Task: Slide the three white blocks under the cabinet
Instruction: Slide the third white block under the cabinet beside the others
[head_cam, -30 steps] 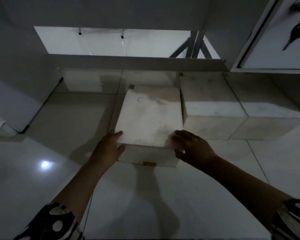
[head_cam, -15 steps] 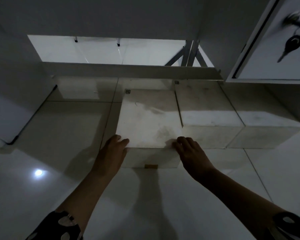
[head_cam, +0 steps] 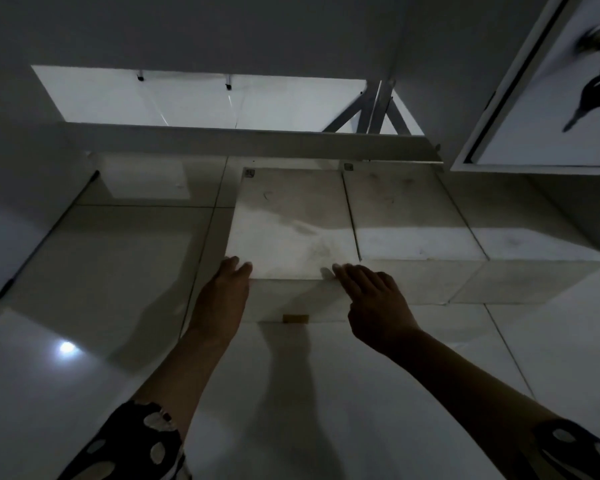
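Three white blocks stand in a row on the tiled floor, their far ends in shadow beneath the cabinet [head_cam: 243,29]. The left block [head_cam: 291,223] sticks out slightly nearer to me than the middle block [head_cam: 409,223] and the right block [head_cam: 520,237]. My left hand [head_cam: 222,299] presses flat against the left block's near left corner, fingertips on its top edge. My right hand [head_cam: 374,299] rests on its near right corner, fingers spread. Neither hand grips it. A small tan tag [head_cam: 295,318] shows at the base of its front face.
A white cabinet door [head_cam: 548,98] with a dangling key [head_cam: 596,98] hangs open at the upper right. A bright gap [head_cam: 205,98] with a metal bracket [head_cam: 371,109] shows behind the cabinet. A dark wall panel [head_cam: 21,202] bounds the left; glossy floor tiles [head_cam: 101,278] lie around.
The left block has slid away from me, farther under the cabinet, almost level with the other two. Both hands moved forward with it and flattened against its near edge.
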